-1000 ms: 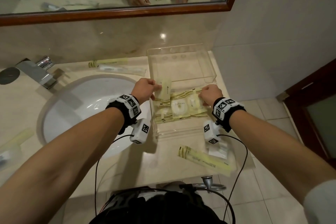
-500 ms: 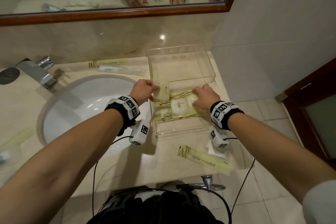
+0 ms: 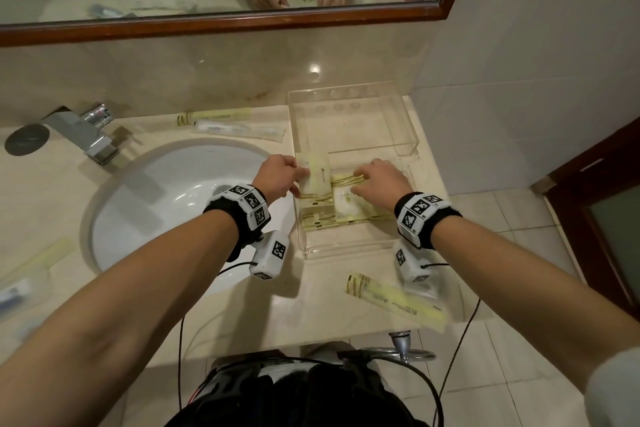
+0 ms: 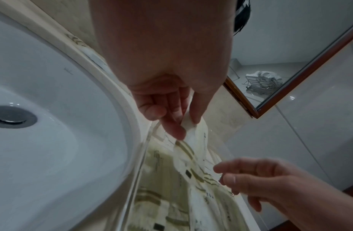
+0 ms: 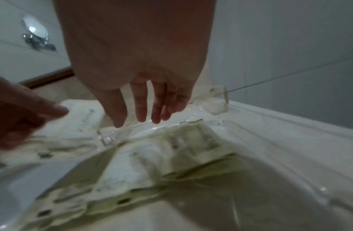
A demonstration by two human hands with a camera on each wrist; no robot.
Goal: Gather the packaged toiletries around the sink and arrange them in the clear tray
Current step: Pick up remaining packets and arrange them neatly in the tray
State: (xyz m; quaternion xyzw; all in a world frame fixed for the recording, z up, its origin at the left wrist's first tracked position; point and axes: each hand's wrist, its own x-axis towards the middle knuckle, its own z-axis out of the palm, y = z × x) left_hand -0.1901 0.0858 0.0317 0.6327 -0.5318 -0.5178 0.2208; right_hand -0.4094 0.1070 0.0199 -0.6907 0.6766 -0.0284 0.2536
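The left hand [image 3: 278, 175] pinches a small pale yellow packet [image 3: 317, 174] with tiny writing too small to read. The right hand [image 3: 381, 180] hangs with spread fingers over the clear plastic tray [image 3: 405, 135].

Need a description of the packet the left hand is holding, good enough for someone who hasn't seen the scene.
Start at the clear tray right of the sink. At its left wall, the left hand pinches a pale sachet by one end. It stands tilted above the flat packets, the only one lifted.
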